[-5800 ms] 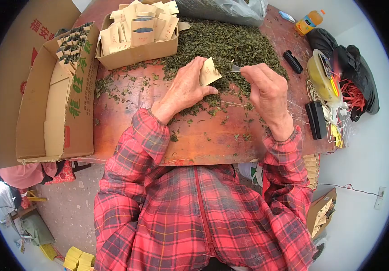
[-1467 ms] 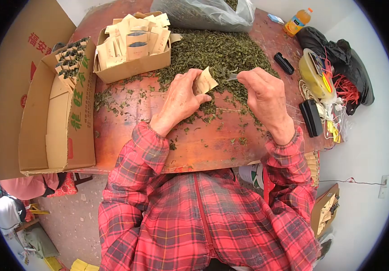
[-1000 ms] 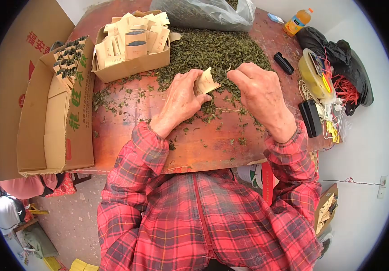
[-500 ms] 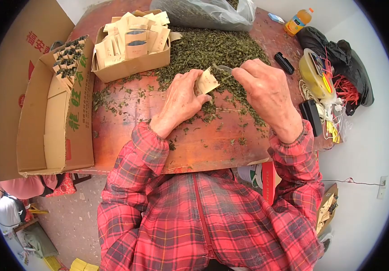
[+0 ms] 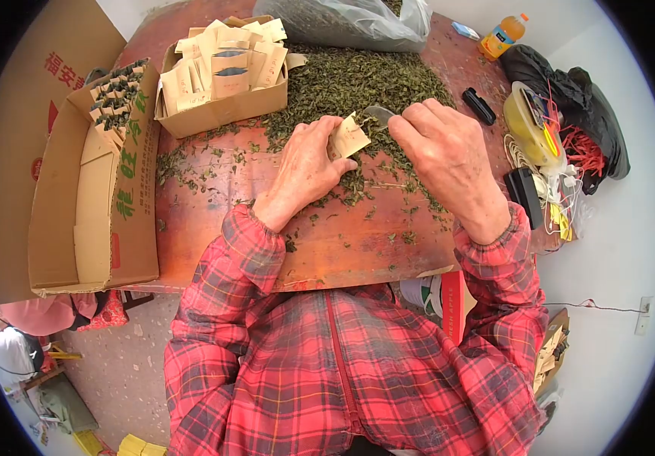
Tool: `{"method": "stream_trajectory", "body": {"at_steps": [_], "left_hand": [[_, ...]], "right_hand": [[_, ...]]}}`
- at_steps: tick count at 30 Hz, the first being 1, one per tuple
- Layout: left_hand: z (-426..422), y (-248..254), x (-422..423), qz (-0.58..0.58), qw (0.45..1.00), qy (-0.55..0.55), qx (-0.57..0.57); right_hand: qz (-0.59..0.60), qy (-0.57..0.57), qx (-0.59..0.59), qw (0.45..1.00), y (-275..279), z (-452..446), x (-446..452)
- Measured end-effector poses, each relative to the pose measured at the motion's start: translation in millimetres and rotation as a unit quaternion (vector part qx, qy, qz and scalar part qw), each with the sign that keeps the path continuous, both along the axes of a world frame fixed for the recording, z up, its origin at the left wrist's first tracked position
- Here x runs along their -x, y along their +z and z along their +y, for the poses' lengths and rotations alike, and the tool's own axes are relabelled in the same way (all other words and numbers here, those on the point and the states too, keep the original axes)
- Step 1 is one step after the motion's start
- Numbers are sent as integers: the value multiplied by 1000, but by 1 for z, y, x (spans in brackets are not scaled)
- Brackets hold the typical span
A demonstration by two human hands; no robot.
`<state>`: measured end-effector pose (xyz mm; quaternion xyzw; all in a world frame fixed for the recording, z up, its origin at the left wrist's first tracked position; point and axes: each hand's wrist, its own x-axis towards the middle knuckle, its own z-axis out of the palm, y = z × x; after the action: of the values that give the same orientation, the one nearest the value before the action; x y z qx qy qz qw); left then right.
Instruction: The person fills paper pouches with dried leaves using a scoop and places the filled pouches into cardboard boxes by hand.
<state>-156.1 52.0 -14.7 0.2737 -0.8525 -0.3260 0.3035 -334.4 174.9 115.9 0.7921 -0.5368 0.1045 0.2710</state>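
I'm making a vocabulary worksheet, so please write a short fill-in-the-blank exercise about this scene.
1. The small paper packet is held in the ____ hand.
2. The right hand holds a thin tool near a heap of dark green ____.
3. The cap of the drink bottle is ____.

Missing words: left; leaves; orange.

Bench [image 5: 213, 254]: reddish-brown wood, worn. Heap of dark green dried leaves [image 5: 373, 76] at far middle, loose bits scattered toward near edge. Small carton [image 5: 225, 114] of paper packets just left of heap; long carton [image 5: 139, 220] along left edge. Grey plastic bag [image 5: 342, 26] behind heap. Right side: orange drink bottle [image 5: 503, 37], black case [image 5: 478, 106], larger black case [image 5: 523, 197] nearer, yellowish container [image 5: 529, 129], white cords [image 5: 563, 194].
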Motion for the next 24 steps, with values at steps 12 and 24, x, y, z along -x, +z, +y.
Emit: {"method": "stream_trajectory", "body": {"at_steps": [12, 24], "left_hand": [[1, 2, -2, 12, 1000, 4, -12], [0, -2, 0, 16, 1000, 0, 6]], "right_hand": [[13, 13, 12, 1000, 4, 1, -2], [16, 12, 22, 1000, 3, 5, -4]]}}
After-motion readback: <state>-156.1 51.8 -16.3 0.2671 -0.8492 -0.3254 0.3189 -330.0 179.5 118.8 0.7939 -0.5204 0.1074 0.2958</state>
